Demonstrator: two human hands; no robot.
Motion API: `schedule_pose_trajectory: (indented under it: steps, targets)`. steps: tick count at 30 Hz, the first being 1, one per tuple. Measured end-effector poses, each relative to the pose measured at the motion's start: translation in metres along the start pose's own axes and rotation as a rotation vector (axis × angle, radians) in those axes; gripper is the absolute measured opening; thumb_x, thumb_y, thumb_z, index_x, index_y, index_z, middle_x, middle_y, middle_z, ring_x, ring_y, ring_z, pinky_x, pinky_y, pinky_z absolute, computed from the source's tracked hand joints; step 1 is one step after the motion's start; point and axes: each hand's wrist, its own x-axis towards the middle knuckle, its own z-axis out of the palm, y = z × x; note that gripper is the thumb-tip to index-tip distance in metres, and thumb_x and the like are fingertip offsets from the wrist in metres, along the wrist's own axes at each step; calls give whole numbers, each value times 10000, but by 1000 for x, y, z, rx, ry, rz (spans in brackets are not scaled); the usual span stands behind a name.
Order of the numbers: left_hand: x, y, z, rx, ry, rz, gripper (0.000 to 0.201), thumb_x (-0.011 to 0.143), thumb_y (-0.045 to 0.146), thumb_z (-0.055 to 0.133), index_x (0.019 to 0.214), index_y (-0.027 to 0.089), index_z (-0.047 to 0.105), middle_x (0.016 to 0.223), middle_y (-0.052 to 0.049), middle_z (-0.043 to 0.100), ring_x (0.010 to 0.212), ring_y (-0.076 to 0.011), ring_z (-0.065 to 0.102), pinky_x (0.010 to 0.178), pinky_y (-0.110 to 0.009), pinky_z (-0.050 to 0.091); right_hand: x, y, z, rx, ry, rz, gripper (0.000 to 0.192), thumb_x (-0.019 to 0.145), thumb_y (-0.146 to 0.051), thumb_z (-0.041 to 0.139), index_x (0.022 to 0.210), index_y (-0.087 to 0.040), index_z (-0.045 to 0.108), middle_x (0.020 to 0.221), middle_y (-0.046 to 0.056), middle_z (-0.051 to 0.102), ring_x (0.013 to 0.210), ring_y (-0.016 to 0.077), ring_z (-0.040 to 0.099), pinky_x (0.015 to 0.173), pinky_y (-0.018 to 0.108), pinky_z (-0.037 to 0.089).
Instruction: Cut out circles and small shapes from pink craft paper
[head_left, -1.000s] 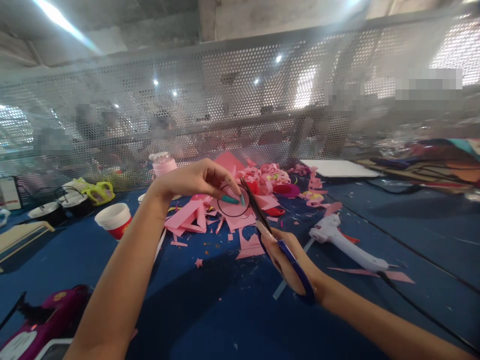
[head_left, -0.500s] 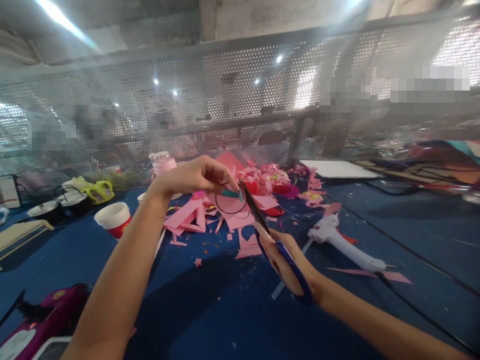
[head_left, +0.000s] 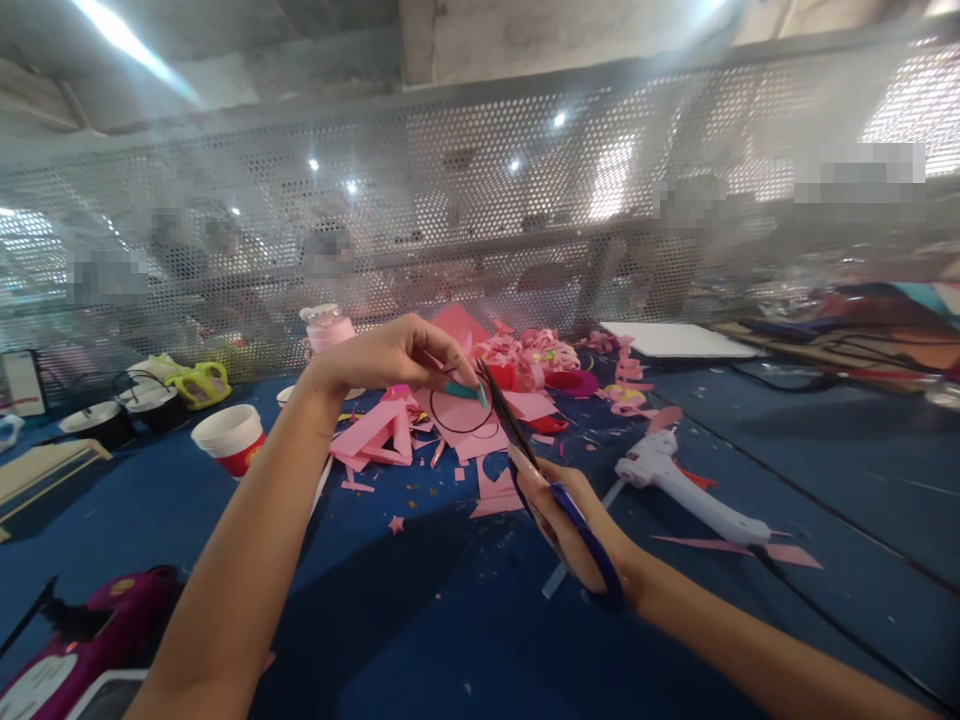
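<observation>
In my left hand (head_left: 427,358), thumb and fingers pinch a small teal strip (head_left: 466,392) whose material I cannot make out. Just below it shows a thin black loop (head_left: 459,430); I cannot tell whether it hangs from the strip or lies on the pink paper behind. My right hand (head_left: 574,520) grips scissors (head_left: 577,530) with dark blue handles. Their dark blades point up and away, with the tips close beside the left fingertips and the strip. Behind and below the hands lie cut pink paper pieces (head_left: 379,432) and a pile of pink curled scraps (head_left: 536,350).
On the blue table, a white glue gun (head_left: 686,490) with a black cord lies at right. Left stand stacked paper cups (head_left: 229,440), a yellow-green object (head_left: 201,384) and a purple device (head_left: 97,635). A pink-banded jar (head_left: 328,328) and a perforated metal screen (head_left: 450,200) are behind.
</observation>
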Motion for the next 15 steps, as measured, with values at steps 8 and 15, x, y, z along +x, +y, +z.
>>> schedule_pose_trajectory:
  steps: [8, 15]
  targets:
    - [0, 1, -1, 35, -26, 14, 219, 667, 77, 593, 838, 172, 691, 831, -46, 692, 801, -136, 632, 684, -213, 486, -2, 2, 0, -38, 14, 0, 429, 799, -564, 391, 595, -189, 430, 435, -67, 284, 413, 75, 284, 377, 209, 237]
    - [-1, 2, 1, -58, -9, -13, 194, 656, 110, 630, 843, 160, 637, 762, -18, 649, 683, -100, 606, 585, -184, 462, -1, -2, 0, -54, 16, -23, 439, 805, -561, 382, 571, -191, 396, 426, -64, 304, 415, 72, 283, 382, 207, 239]
